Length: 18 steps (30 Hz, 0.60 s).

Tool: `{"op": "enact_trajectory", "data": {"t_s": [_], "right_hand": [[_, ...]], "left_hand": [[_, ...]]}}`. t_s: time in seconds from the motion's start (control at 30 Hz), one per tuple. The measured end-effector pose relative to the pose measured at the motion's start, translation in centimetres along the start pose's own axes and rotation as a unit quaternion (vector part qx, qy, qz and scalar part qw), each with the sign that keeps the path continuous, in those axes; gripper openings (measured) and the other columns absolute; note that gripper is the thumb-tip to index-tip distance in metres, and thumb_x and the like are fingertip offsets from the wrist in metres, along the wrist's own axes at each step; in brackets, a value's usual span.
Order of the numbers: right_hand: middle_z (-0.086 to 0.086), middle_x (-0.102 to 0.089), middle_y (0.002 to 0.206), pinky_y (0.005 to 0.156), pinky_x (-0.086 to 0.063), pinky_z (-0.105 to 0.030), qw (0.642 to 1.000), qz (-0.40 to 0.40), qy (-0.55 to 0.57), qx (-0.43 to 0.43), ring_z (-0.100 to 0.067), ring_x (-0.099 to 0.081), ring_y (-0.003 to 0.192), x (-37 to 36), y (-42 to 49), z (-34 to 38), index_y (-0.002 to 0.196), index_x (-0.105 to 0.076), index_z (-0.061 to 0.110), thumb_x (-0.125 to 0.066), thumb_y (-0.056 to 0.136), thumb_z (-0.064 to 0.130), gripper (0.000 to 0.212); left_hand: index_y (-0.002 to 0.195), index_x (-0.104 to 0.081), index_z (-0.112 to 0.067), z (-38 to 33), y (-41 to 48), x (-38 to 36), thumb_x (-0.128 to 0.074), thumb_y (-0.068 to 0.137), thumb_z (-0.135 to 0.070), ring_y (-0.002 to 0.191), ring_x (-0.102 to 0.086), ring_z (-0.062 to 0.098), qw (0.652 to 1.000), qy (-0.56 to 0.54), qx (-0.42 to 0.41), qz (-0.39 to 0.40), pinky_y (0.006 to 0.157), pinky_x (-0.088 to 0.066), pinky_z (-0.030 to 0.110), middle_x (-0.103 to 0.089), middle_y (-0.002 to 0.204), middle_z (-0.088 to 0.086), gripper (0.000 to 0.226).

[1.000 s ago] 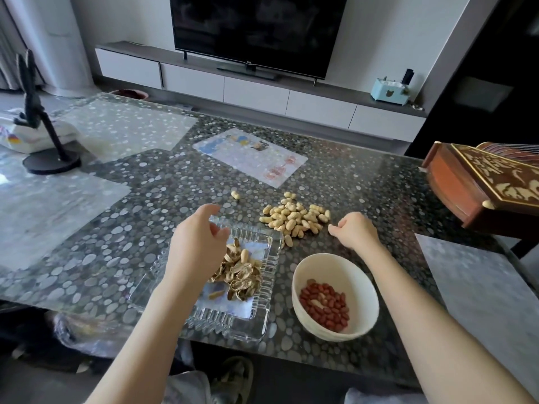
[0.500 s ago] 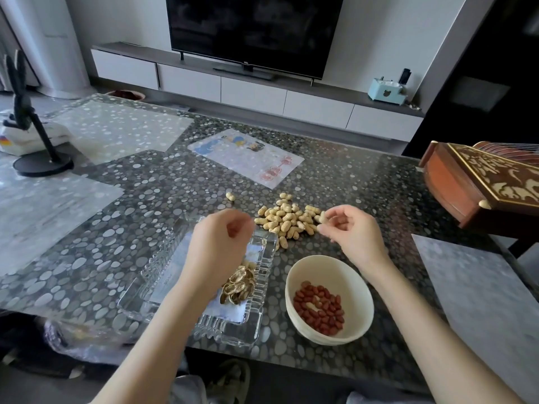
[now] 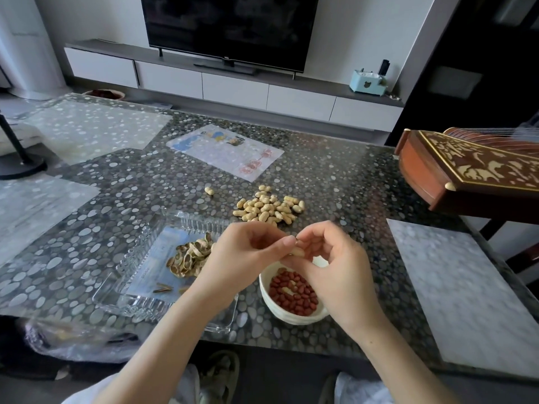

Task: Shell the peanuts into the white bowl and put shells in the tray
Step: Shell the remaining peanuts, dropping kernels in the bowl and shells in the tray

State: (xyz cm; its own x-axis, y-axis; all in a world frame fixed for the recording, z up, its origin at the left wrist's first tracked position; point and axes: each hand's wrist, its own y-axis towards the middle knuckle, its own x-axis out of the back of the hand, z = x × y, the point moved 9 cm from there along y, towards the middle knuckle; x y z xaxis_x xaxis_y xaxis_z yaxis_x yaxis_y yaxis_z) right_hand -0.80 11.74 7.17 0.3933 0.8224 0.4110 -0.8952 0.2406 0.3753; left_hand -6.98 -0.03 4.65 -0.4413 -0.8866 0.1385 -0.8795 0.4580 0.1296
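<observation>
Grey pebbled table, perhaps glass-topped; television.

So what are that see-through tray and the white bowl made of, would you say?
The tray looks like clear glass or hard plastic, I cannot tell which: transparent, with ribbed walls that catch the light. The white bowl seems glazed ceramic, perhaps melamine: opaque, smooth, thick rounded rim, soft sheen.
</observation>
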Motion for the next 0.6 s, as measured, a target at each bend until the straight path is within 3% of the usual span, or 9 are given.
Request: {"op": "enact_trajectory", "data": {"t_s": [0.07, 0.17, 0.3, 0.4, 0.47, 0.6], "right_hand": [[0.01, -0.068, 0.077, 0.067, -0.049, -0.014, 1.0, 0.017, 0.02, -0.016, -0.007, -0.065, 0.073, 0.2, -0.1, -0.5, 0.084, -0.063, 0.023, -0.082, 0.07, 0.023, 0.024], [0.009, -0.07, 0.074, 0.067, -0.049, -0.016, 0.99, 0.106, 0.061, -0.073, -0.003, -0.066, 0.073, -0.4, -0.4, -1.6, 0.086, -0.069, 0.023, -0.069, 0.077, 0.042, 0.021], [0.005, -0.058, 0.063, 0.06, -0.044, -0.02, 0.976, 0.174, 0.091, -0.092, -0.008, -0.055, 0.063, -1.3, -0.8, -2.4, 0.074, -0.068, 0.026, -0.055, 0.088, 0.047, 0.028], [-0.007, -0.06, 0.071, 0.067, -0.047, -0.03, 0.978, 0.165, 0.094, -0.088, -0.014, -0.057, 0.071, -1.2, -0.8, -2.7, 0.081, -0.068, 0.023, -0.051, 0.09, 0.046, 0.03], [-0.001, -0.063, 0.074, 0.072, -0.05, -0.032, 0.984, 0.135, 0.084, -0.076, -0.013, -0.059, 0.075, -0.8, -0.7, -2.6, 0.083, -0.068, 0.024, -0.049, 0.092, 0.045, 0.029], [0.012, -0.052, 0.062, 0.056, -0.038, -0.016, 0.994, 0.087, 0.051, -0.031, 0.0, -0.047, 0.059, -0.7, -0.8, -1.5, 0.076, -0.058, 0.016, -0.044, 0.094, 0.035, 0.03]], "left_hand": [[0.082, -0.075, -0.013, 0.2, 0.0, -0.3, -0.071, 0.079, -0.027, 0.079, -0.07, 0.021, 1.0, -0.002, 0.001, 0.011, 0.078, -0.055, 0.037, -0.074, 0.079, 0.004, 0.014], [0.082, -0.075, -0.014, 0.2, 0.1, -0.6, -0.071, 0.072, -0.031, 0.074, -0.068, 0.013, 1.0, -0.012, 0.0, 0.027, 0.067, -0.051, 0.022, -0.073, 0.078, 0.003, 0.021], [0.08, -0.074, -0.017, 0.3, 0.2, -1.3, -0.071, 0.069, -0.031, 0.08, -0.069, 0.023, 0.997, -0.035, 0.003, 0.066, 0.073, -0.055, 0.026, -0.073, 0.081, 0.007, 0.018], [0.08, -0.072, -0.015, 0.5, 0.2, -1.5, -0.069, 0.069, -0.041, 0.066, -0.062, 0.009, 0.998, -0.02, 0.01, 0.059, 0.063, -0.047, 0.018, -0.069, 0.07, -0.002, 0.028], [0.08, -0.067, -0.012, 0.7, 0.3, -1.6, -0.062, 0.071, -0.051, 0.06, -0.051, 0.004, 0.998, 0.035, 0.005, 0.045, 0.059, -0.041, 0.019, -0.058, 0.062, -0.01, 0.04], [0.078, -0.051, -0.015, 0.3, -0.1, -3.5, -0.041, 0.088, -0.049, 0.056, -0.041, -0.001, 0.997, 0.043, -0.028, 0.055, 0.058, -0.033, 0.015, -0.046, 0.058, -0.02, 0.037]]}}
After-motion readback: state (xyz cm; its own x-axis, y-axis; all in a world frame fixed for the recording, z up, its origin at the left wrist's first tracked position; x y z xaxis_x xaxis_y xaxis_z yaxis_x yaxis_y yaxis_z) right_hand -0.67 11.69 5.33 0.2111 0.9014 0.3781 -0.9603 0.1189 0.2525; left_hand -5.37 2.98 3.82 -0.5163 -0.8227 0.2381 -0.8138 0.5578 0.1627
